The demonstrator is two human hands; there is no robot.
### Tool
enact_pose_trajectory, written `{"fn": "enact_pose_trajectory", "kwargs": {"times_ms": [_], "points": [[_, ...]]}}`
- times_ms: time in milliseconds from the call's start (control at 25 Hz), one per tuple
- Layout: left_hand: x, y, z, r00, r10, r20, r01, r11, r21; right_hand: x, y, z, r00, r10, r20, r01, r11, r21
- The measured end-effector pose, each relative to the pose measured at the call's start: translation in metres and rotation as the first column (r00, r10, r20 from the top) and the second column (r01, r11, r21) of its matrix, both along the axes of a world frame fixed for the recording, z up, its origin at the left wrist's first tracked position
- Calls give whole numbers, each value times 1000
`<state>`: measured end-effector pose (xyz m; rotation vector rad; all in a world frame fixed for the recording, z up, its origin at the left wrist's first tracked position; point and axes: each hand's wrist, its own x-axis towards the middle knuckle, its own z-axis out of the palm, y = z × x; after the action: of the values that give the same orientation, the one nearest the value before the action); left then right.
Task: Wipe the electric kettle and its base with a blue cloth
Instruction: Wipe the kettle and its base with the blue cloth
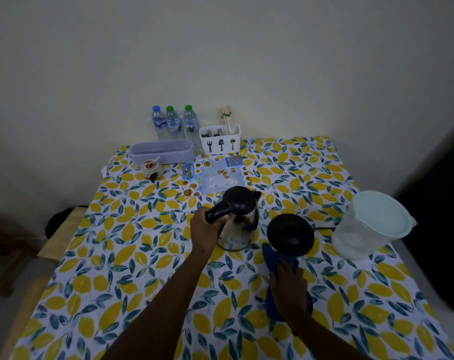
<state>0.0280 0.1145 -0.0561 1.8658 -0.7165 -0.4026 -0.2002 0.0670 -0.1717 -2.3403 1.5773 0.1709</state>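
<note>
On the lemon-print table [148, 255], left hand [207, 229] grips kettle [240, 219]; right hand [288, 284] apparently clutches blue cloth [272, 258].

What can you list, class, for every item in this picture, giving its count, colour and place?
Kettle: one, steel with black lid and handle, centre of table, off its base.
Base: one, black, right of kettle.
Blue cloth: one, blue, just in front of the base.
Jug: one, clear with pale lid, right side.
Menu leaflet: one, blue, behind kettle.
Water bottles: three, clear, one blue cap and two green, by the wall.
Cutlery holder: one, white, right of bottles.
Long box: one, lilac, in front of bottles.
Small jar: one, white patterned, left rear.
Tablecloth: one, lemon print.
Left hand: grips kettle handle.
Right hand: on cloth.
</note>
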Motion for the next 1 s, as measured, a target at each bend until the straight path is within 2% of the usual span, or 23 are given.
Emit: {"fn": "enact_pose_trajectory", "kwargs": {"times_ms": [160, 320, 520, 600, 720, 880, 1000], "points": [[11, -8, -15, 996, 63, -60, -61, 998, 22, 18, -3, -15, 996, 67, -50, -64, 996, 64], [23, -2, -25, 1000, -19, 2, 19, 999, 43, 26, 1, -27, 989, 104, -103, -104, 995, 1], [33, 0, -35, 994, -93, 57, 90, 994, 68, 37, 3, -36, 994, 72, -80, -67, 996, 62], [35, 1, -38, 992, -108, 65, 103, 993, 65, 46, 9, -35, 982, 148, -113, -143, 989, 48], [35, 8, -48, 990, -121, 66, 116, 990, 78, 65, 28, -33, 955, 287, -70, -282, 957, 65], [27, 42, -75, 983, -147, 108, 124, 973, 195, 87, 64, -24, 877, 478, -44, -474, 876, 88], [21, 79, -104, 972, -224, 71, 169, 875, 454, 79, 73, -24, 787, 614, -64, -607, 789, 99]]}}
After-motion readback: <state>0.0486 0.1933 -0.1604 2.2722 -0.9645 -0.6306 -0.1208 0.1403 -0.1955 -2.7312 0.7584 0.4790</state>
